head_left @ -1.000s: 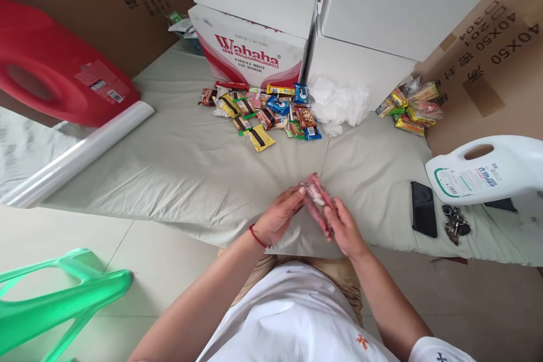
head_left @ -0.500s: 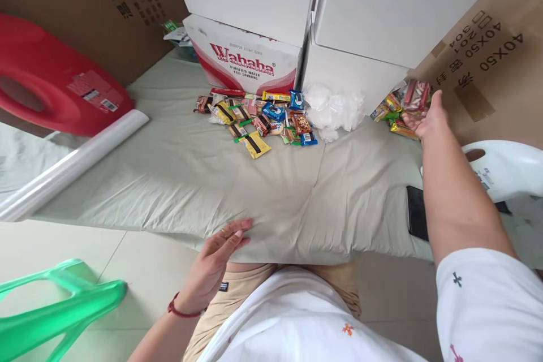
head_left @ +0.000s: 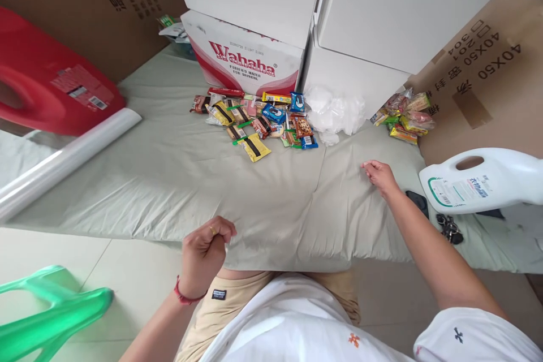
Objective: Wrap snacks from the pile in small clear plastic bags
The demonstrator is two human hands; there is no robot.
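Observation:
My left hand is curled into a fist at the near edge of the pale green sheet, with a red cord on the wrist. Whether it pinches the cloth is unclear. My right hand rests on the sheet with its fingers bent down and nothing in them. A small heap of wrapped snacks lies beyond it at the back right. A larger spread of snack packets lies at the back centre. Crumpled clear plastic bags sit between the two heaps.
A white jug lies at the right, with a black phone and keys beside it. A red jug and a roll of clear film lie at the left. A Wahaha carton and white boxes stand behind. A green stool is lower left.
Both hands held a pink-red packet. My right hand carried it to the back-right heap, left it there and drew back to the sheet. My left hand dropped to the sheet's edge and closed.

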